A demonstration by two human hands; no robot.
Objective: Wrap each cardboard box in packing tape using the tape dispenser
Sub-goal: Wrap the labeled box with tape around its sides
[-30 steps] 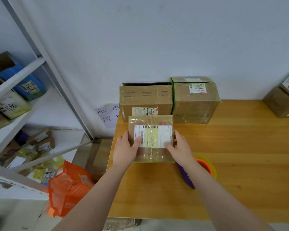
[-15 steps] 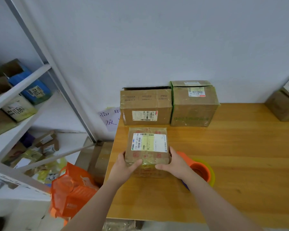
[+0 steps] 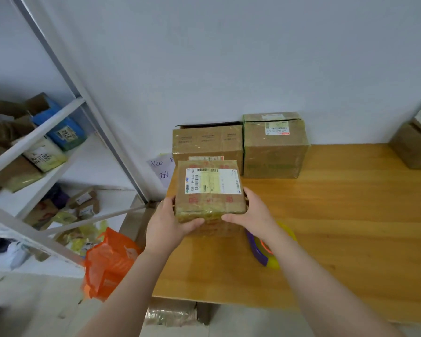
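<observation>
A small tape-wrapped cardboard box [image 3: 209,190] with a white shipping label on top is held above the left end of the wooden table [image 3: 338,215]. My left hand [image 3: 168,221] grips its near left corner and my right hand [image 3: 249,212] grips its near right corner, thumbs on the front face. The tape dispenser [image 3: 265,249], purple with an orange and yellow roll, lies on the table just right of the box, partly hidden by my right forearm.
Two larger taped boxes [image 3: 207,144] [image 3: 275,147] stand against the wall behind the held box. Another box [image 3: 416,142] sits at the table's far right. A metal shelf [image 3: 34,147] with parcels is at left, an orange bag [image 3: 110,261] on the floor.
The box has been tipped from label-facing-me to flat and carried forward and left. Both hands shifted from its sides to its near corners.
</observation>
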